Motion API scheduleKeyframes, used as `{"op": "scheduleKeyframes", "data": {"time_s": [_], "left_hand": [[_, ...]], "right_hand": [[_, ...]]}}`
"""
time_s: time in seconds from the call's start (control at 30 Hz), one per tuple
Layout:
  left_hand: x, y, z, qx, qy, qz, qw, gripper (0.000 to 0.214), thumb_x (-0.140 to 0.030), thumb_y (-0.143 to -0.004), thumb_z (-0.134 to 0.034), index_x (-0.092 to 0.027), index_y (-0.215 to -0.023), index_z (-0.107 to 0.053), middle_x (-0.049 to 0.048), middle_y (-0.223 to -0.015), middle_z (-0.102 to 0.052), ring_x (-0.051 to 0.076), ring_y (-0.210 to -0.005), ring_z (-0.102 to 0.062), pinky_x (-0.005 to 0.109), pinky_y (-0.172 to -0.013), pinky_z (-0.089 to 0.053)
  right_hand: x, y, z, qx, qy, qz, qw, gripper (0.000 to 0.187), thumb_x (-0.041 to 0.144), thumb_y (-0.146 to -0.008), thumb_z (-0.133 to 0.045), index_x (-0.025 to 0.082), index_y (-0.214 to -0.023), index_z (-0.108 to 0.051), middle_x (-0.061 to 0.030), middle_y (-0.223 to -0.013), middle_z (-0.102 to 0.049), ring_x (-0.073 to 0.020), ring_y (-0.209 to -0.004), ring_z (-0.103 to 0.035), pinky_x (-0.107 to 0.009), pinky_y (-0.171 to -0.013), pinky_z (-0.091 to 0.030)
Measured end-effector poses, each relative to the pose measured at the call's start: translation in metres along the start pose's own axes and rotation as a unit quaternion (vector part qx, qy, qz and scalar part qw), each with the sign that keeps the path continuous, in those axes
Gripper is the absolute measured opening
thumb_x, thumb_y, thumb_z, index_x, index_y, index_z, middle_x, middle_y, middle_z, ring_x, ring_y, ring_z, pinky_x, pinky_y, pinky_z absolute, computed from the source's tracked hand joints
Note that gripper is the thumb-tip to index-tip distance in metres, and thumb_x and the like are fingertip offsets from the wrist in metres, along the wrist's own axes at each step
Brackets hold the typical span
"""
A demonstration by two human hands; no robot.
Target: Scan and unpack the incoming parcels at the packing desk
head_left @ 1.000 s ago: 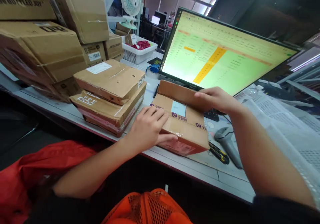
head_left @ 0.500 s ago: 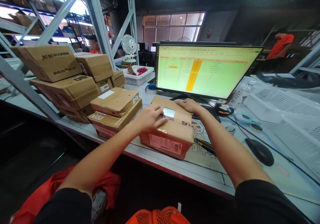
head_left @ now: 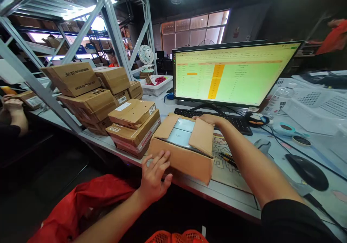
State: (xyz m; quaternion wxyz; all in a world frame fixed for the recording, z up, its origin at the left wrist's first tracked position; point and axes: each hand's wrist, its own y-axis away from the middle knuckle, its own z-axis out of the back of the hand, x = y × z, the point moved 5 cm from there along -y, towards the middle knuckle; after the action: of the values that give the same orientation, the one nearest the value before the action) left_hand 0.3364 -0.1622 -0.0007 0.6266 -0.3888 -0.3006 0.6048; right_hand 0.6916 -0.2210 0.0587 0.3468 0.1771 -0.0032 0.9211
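An opened cardboard box (head_left: 180,160) sits at the table's front edge, turned slightly. Between its two short side flaps, pale blue-white contents (head_left: 179,136) show. My left hand (head_left: 154,178) is spread, its fingertips lying against the plain brown panel at the front. At the far right of the box, my right hand (head_left: 208,118) is curled over the rear edge, its fingers partly hidden by the flap. Close on the left stand two stacked cartons (head_left: 132,113), the upper one flatter. A black-and-yellow cutter or pen (head_left: 227,159) lies right of the box.
Behind the box are a keyboard (head_left: 187,112) and a monitor (head_left: 230,77). More cartons (head_left: 89,104) are piled left by a metal rack post (head_left: 108,30). To the right lie a mouse (head_left: 307,171), tape rolls (head_left: 287,128), cables and white baskets (head_left: 320,102). Another person's hands (head_left: 13,105) show far left.
The box's top has been opened; its front long flap now appears folded down, covering the label. My left hand has moved from the top to the front; my right stays at the rear.
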Motion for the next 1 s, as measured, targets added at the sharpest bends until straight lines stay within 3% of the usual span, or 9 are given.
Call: {"op": "scheduleKeyframes", "data": {"time_s": [0.13, 0.2, 0.27, 0.37, 0.47, 0.57, 0.7, 0.87, 1.0], "left_hand": [[0.009, -0.031, 0.013, 0.057, 0.000, -0.051, 0.997, 0.021, -0.020, -0.101, -0.048, -0.019, -0.107, -0.068, 0.0121, -0.120, -0.077, 0.024, -0.111, -0.073, 0.041, -0.096, -0.049], [0.019, -0.065, 0.023, 0.130, 0.018, -0.060, 0.990, 0.022, -0.023, -0.101, -0.049, -0.019, -0.100, -0.071, 0.0085, -0.103, -0.080, 0.021, -0.094, -0.076, 0.036, -0.084, -0.053], [0.029, -0.100, 0.025, 0.234, 0.044, -0.053, 0.970, 0.023, -0.027, -0.102, -0.051, -0.021, -0.098, -0.073, 0.0039, -0.087, -0.079, 0.019, -0.079, -0.074, 0.032, -0.074, -0.054], [0.034, -0.143, 0.009, 0.357, 0.097, -0.065, 0.927, 0.026, -0.016, -0.096, -0.054, -0.025, -0.108, -0.075, 0.0011, -0.094, -0.079, 0.018, -0.084, -0.073, 0.029, -0.078, -0.054], [0.033, -0.167, -0.015, 0.431, 0.090, -0.125, 0.889, 0.036, -0.001, -0.084, -0.054, -0.025, -0.096, -0.079, 0.0013, -0.098, -0.078, 0.019, -0.095, -0.072, 0.031, -0.088, -0.053], [0.040, -0.178, -0.019, 0.433, 0.054, -0.179, 0.882, 0.037, 0.005, -0.076, -0.056, -0.023, -0.087, -0.078, 0.0024, -0.095, -0.077, 0.021, -0.103, -0.070, 0.033, -0.094, -0.050], [0.073, -0.176, 0.006, 0.384, -0.007, -0.208, 0.900, 0.040, 0.008, -0.076, -0.055, -0.022, -0.090, -0.076, 0.0041, -0.104, -0.078, 0.022, -0.115, -0.067, 0.036, -0.100, -0.049], [0.106, -0.159, 0.021, 0.328, -0.054, -0.195, 0.923, 0.051, 0.008, -0.081, -0.053, -0.022, -0.116, -0.074, 0.0084, -0.126, -0.073, 0.023, -0.128, -0.063, 0.040, -0.110, -0.049], [0.110, -0.156, 0.011, 0.317, -0.093, -0.179, 0.927, 0.047, 0.003, -0.088, -0.053, -0.021, -0.126, -0.070, 0.0127, -0.132, -0.070, 0.026, -0.127, -0.063, 0.041, -0.107, -0.049]], "right_hand": [[0.009, 0.018, 0.025, -0.132, 0.000, 0.009, 0.991, 0.040, 0.041, -0.096, -0.054, 0.012, -0.110, -0.078, -0.0166, -0.116, -0.076, -0.0318, -0.112, -0.066, -0.040, -0.095, -0.051], [0.023, 0.040, 0.046, -0.258, -0.001, 0.037, 0.965, 0.047, 0.027, -0.097, -0.045, 0.009, -0.136, -0.065, -0.0197, -0.141, -0.064, -0.0334, -0.135, -0.053, -0.049, -0.111, -0.042], [0.047, 0.065, 0.053, -0.323, -0.015, 0.134, 0.937, 0.051, 0.016, -0.093, -0.041, 0.012, -0.139, -0.063, -0.0163, -0.145, -0.061, -0.0284, -0.138, -0.051, -0.049, -0.116, -0.038], [0.088, 0.093, 0.031, -0.194, -0.008, 0.304, 0.933, 0.047, 0.007, -0.086, -0.044, 0.022, -0.117, -0.076, -0.0070, -0.123, -0.075, -0.0208, -0.116, -0.067, -0.038, -0.107, -0.049], [0.103, 0.114, 0.012, -0.071, 0.045, 0.312, 0.946, 0.043, 0.006, -0.087, -0.048, 0.025, -0.109, -0.079, -0.0048, -0.110, -0.078, -0.0198, -0.100, -0.071, -0.034, -0.094, -0.054], [0.092, 0.142, 0.028, -0.136, 0.086, 0.289, 0.943, 0.044, 0.006, -0.087, -0.047, 0.023, -0.112, -0.079, -0.0073, -0.107, -0.078, -0.0221, -0.098, -0.071, -0.038, -0.092, -0.055], [0.048, 0.195, 0.040, -0.246, 0.121, 0.280, 0.920, 0.048, 0.008, -0.086, -0.047, 0.024, -0.121, -0.075, -0.0097, -0.116, -0.074, -0.0250, -0.107, -0.069, -0.044, -0.096, -0.055], [-0.010, 0.230, -0.014, -0.338, 0.123, 0.214, 0.908, 0.046, 0.018, -0.087, -0.053, 0.027, -0.127, -0.072, -0.0119, -0.116, -0.071, -0.0299, -0.104, -0.067, -0.048, -0.090, -0.058], [-0.020, 0.234, -0.041, -0.409, 0.084, 0.173, 0.892, 0.047, 0.015, -0.091, -0.049, 0.032, -0.127, -0.074, -0.0109, -0.110, -0.071, -0.0301, -0.101, -0.069, -0.049, -0.089, -0.059]]}}
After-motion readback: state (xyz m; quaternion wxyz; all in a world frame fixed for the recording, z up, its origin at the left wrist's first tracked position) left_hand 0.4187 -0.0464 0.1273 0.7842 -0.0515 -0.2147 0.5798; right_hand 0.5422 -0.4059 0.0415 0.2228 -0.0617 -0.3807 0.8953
